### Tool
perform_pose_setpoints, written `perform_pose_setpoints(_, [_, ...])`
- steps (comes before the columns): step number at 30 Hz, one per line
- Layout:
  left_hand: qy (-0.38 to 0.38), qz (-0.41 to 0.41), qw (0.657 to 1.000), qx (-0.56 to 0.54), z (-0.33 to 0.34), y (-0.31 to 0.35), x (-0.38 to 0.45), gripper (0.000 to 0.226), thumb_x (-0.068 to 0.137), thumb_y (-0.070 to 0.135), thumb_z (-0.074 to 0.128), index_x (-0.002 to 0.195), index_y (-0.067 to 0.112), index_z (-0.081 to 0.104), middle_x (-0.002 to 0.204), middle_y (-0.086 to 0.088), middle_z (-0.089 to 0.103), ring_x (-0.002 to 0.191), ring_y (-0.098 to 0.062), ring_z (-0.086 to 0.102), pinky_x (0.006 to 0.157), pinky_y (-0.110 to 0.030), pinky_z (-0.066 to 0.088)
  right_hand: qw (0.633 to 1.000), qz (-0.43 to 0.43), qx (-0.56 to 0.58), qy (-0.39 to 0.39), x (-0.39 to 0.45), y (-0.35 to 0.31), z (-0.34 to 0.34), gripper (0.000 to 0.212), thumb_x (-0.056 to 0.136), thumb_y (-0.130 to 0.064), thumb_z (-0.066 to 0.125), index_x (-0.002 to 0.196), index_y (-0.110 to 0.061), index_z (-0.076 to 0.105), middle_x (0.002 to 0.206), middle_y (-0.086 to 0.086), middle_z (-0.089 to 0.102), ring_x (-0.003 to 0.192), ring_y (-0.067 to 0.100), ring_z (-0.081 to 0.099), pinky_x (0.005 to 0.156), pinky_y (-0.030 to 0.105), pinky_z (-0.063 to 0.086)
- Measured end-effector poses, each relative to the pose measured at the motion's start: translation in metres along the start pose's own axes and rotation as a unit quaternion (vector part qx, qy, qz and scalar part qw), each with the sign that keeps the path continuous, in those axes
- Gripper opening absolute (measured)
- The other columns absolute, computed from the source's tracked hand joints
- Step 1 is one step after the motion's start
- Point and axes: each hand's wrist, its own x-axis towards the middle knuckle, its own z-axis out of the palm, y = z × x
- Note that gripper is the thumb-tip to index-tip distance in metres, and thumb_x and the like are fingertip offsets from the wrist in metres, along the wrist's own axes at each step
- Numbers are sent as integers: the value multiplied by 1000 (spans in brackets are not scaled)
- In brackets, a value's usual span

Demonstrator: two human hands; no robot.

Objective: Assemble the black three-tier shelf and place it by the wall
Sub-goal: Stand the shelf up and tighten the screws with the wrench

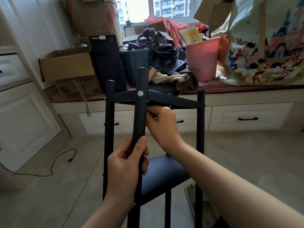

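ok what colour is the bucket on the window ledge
Pink; the bucket shows clearly in the head view, right of the black clutter.

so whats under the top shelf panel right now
The right hand reaches under the top shelf panel, apparently at a fastener; its fingertips are hidden behind the front post, which the left hand grips. A lower panel sits further below.

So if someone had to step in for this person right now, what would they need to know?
Left hand: grips the near black post.
Right hand: fingers curled just under the top shelf panel, beside that post; what they hold is hidden.
Shelf: frame stands on the floor before the window seat. A silver screw head shows in the near post at the top tier. The middle shelf panel is in place.
Left: finish the fastening at this corner, check the tiers out of view, then place the shelf by the wall.
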Motion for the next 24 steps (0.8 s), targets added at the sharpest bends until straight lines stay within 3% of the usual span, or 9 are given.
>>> perform_pose_setpoints(3, [5,-8,1000,-3,-2,0,1,33,72,51,71,72,18,71,67,-5,57,45,-16,44,41,-23,35,999,7,-37,-23,-4,0,-6,29,96,-10,58,67,-8,63,56,-1,58,54,13,56,51,18,42])
perform_pose_setpoints(9, [0,-18,1000,-19,-3,1,3,34,71,51,72,79,18,74,69,-6,58,47,-17,45,42,-25,35,998,8,-50,-40,-8,-7,-25,23,97,-10,54,82,-6,72,59,-17,53,53,-5,53,51,9,36])
perform_pose_setpoints(20, [-20,-15,999,-29,1,0,1,30,73,47,72,78,17,73,68,-6,58,45,-15,45,41,-22,37,997,46,-55,-1,-8,-17,-34,20,97,-12,57,94,-10,77,53,-13,55,46,2,49,48,14,34])
perform_pose_setpoints(24, [-25,-10,999,-24,2,1,-1,30,74,47,72,77,17,73,67,-6,57,45,-15,45,41,-22,36,997,38,-61,-2,-8,-18,-33,20,97,-10,57,91,-8,76,62,-4,65,57,8,61,58,24,48])
